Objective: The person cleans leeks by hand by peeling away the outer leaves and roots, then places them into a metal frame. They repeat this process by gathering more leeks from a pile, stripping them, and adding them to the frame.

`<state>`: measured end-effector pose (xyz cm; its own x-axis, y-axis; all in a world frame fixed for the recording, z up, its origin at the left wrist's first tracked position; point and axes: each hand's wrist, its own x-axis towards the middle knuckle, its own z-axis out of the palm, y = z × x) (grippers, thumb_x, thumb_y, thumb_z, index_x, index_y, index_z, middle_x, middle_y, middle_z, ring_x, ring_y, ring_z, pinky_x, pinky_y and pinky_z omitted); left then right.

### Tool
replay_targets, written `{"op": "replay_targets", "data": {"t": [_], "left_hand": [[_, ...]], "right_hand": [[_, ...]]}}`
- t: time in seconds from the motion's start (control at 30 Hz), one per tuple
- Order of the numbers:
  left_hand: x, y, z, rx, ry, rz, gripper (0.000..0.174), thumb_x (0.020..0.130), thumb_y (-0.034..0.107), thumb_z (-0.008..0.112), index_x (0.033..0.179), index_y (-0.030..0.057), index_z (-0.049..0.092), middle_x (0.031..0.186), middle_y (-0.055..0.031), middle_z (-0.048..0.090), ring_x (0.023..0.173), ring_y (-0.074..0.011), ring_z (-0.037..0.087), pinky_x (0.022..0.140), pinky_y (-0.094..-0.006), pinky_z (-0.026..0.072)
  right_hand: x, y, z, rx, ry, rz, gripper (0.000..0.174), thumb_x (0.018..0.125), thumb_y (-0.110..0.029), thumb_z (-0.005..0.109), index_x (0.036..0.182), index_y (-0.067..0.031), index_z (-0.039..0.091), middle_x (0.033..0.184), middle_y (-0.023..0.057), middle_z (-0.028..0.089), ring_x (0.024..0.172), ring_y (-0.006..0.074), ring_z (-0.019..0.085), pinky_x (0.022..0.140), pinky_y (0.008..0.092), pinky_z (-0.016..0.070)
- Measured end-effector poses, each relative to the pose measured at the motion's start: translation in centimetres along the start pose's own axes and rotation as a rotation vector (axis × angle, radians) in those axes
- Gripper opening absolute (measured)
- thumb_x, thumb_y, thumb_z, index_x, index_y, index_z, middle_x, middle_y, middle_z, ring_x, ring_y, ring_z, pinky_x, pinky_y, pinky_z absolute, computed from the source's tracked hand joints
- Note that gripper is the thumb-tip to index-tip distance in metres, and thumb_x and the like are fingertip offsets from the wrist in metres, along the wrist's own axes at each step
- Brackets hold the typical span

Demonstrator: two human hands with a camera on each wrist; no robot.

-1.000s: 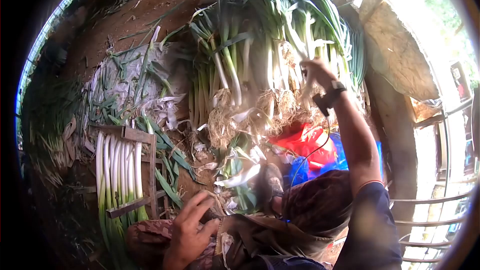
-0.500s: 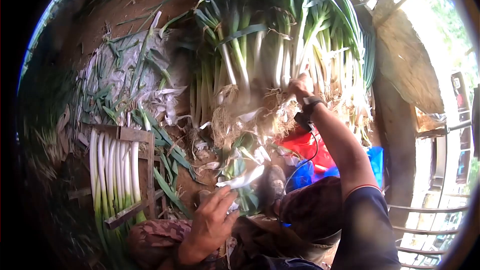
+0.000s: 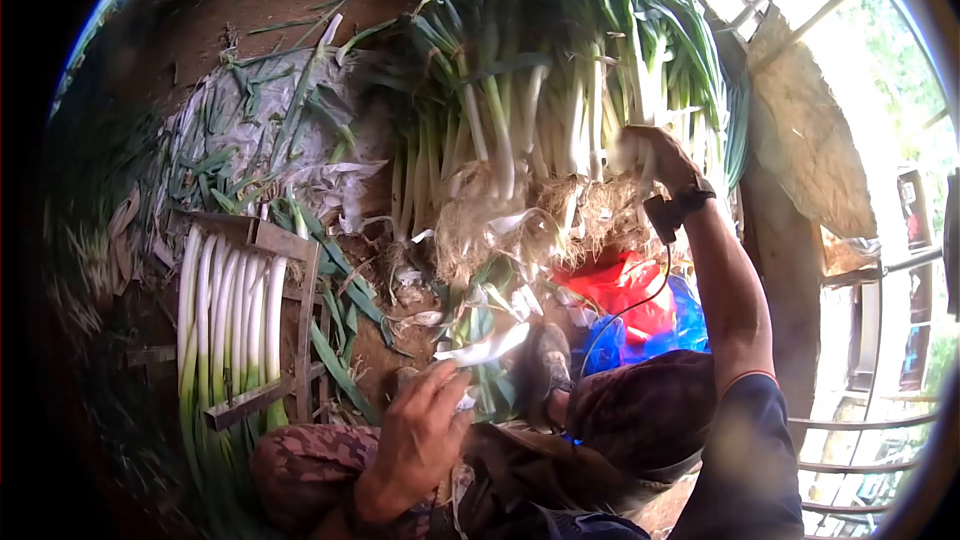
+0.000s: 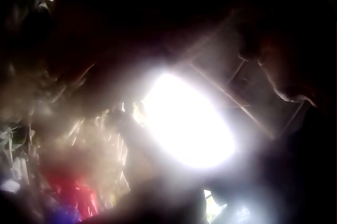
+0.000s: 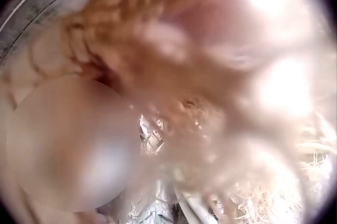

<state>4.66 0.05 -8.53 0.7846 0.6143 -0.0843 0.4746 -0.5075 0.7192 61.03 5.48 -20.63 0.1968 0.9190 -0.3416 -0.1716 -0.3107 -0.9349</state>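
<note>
A thick row of leeks (image 3: 505,140) stands upright in the head view, white stalks and tangled roots (image 3: 480,225) toward me, green tops behind. My right hand (image 3: 668,160) is among the stalks at the right of the row, fingers curled round a white leek stalk just above the roots. Blurred brown roots (image 5: 184,103) fill much of the right wrist view, close to the hand. Held over my lap, my left hand (image 3: 425,440) has loosely bent fingers and holds nothing. Beyond its fingertips lies a pale leek leaf (image 3: 485,348). The left wrist view is mostly dark and glaring.
A wooden frame (image 3: 310,330) at left bears several trimmed leeks (image 3: 235,300) side by side. Behind it, leaf scraps cover a pale sheet (image 3: 260,110). Red plastic (image 3: 635,295) and blue plastic (image 3: 690,315) lie before the right knee. A wall (image 3: 775,260) borders the right.
My right hand moved left and toward me along the leek row, then back to the right. The left hand rose slightly forward from the lap, its fingers still loosely bent.
</note>
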Motion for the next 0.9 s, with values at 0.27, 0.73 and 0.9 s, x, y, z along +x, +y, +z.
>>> {"op": "replay_targets", "data": {"t": [0.27,0.73,0.9], "left_hand": [[0.9,0.4,0.4,0.021,-0.025,-0.056,0.04,0.081,0.007,0.068,0.119,-0.0031,0.059,0.123,-0.0209,0.058,0.111,-0.0388,0.057,0.096,-0.0446,0.0464],[-0.7,0.7,-0.1,0.034,0.03,0.018,0.037,0.082,0.008,0.068,0.117,-0.0025,0.061,0.121,-0.0226,0.06,0.112,-0.0403,0.058,0.096,-0.0438,0.0477],[-1.7,-0.2,0.3,-0.072,0.068,0.052,0.036,0.084,0.01,0.068,0.118,-0.0016,0.061,0.119,-0.0229,0.061,0.111,-0.0403,0.059,0.096,-0.043,0.0485]], "right_hand": [[1.5,3.5,5.2,-0.569,0.38,-0.246,0.042,0.082,-0.036,0.074,0.103,0.0006,0.072,0.103,0.0165,0.067,0.098,0.0221,0.063,0.088,0.0314,0.0477],[-7.3,-13.2,10.8,-0.144,0.189,-0.267,0.031,0.086,-0.025,0.065,0.103,0.0008,0.068,0.093,0.0119,0.069,0.081,0.0197,0.067,0.073,0.0329,0.0552],[-11.9,-14.9,17.6,-0.353,-0.328,-0.711,0.037,0.095,-0.023,0.057,0.122,0.0017,0.06,0.107,0.0177,0.069,0.091,0.0234,0.069,0.08,0.0358,0.0565]]}}
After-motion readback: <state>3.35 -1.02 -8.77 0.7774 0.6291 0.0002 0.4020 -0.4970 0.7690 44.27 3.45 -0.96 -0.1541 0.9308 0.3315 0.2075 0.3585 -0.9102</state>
